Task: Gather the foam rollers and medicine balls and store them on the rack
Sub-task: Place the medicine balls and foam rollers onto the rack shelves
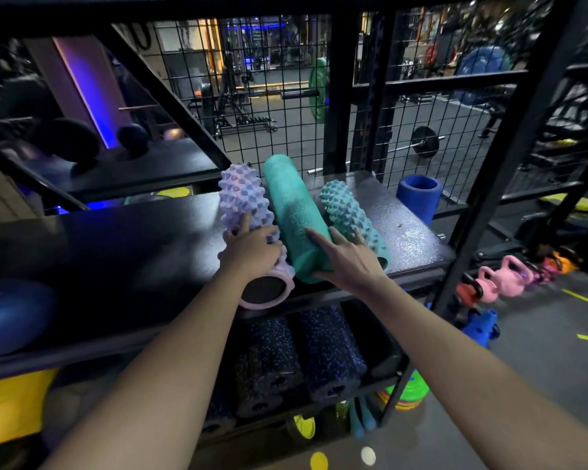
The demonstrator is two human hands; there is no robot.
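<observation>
One blue ball (14, 317) sits at far left on a lower shelf of the rack (489, 164). Three foam rollers lie side by side, touching, on the middle shelf (116, 239), ends toward the camera. First, one lilac knobbed roller (241, 198), its near end overhanging the shelf edge; the left grip (252, 249) is clasped over it, fingers curled round. Second, one smooth teal roller (289, 205). Third, one teal knobbed roller (347, 208). The right grip (347, 259) is released, fingers spread flat across both teal rollers. Two speckled black rollers (269, 361) show plainly on the shelf beneath. One short blue roller (418, 195) stands upright at the shelf's back right corner. Kettlebells (503, 276) line the floor at right; count unclear.
</observation>
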